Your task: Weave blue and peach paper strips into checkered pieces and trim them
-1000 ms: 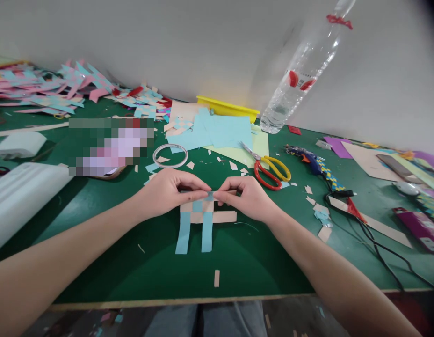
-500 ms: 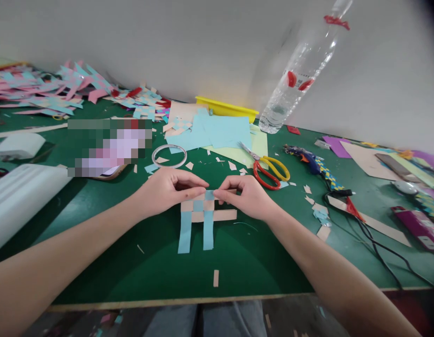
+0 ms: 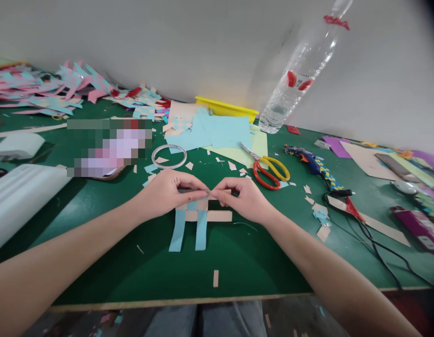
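A small woven paper piece (image 3: 198, 216) of light blue and peach strips lies on the green table (image 3: 245, 262), with two blue strips hanging toward me. My left hand (image 3: 169, 191) pinches its top edge from the left. My right hand (image 3: 243, 197) pinches the same edge from the right, and the fingertips of both nearly meet above the weave. A peach strip sticks out to the right under my right hand.
Red and yellow scissors (image 3: 269, 169), a tape ring (image 3: 169, 156), blue paper sheets (image 3: 217, 132), a yellow tray (image 3: 227, 106) and a clear bottle (image 3: 301, 75) lie behind. Woven pieces pile at far left (image 3: 55, 89). A white box (image 3: 20, 196), cables and a glue gun (image 3: 308, 159) flank the sides.
The weave has shifted slightly left and tilted, its far edge lifted. My fingertips have closed together over the top blue strip end, hiding it.
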`<action>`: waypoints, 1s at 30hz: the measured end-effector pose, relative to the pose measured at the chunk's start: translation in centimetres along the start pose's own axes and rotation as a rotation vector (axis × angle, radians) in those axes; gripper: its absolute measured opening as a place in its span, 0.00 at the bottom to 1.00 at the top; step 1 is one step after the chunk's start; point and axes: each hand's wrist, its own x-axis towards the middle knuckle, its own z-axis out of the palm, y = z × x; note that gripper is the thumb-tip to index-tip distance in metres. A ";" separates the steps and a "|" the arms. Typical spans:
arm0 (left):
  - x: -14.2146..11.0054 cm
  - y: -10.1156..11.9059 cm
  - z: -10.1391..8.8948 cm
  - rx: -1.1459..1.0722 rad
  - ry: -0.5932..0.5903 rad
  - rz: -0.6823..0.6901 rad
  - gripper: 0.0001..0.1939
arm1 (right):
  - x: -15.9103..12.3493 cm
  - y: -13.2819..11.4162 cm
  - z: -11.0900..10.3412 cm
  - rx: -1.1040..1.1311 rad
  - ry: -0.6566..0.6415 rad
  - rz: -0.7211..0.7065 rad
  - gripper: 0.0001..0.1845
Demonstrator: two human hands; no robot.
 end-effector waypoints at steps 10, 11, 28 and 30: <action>0.0 -0.2 0.3 -0.047 0.019 0.001 0.10 | -0.3 -0.5 0.1 0.008 0.001 -0.037 0.10; 0.0 -0.1 0.3 -0.039 0.023 -0.001 0.09 | -0.3 -0.5 0.1 0.009 0.002 -0.037 0.10; 0.1 -0.4 0.1 -0.071 0.005 -0.028 0.10 | -0.4 -0.5 -0.1 -0.064 0.013 -0.061 0.10; 0.1 -0.3 0.1 -0.079 -0.006 -0.024 0.10 | -0.4 -0.5 -0.1 -0.058 0.011 -0.064 0.09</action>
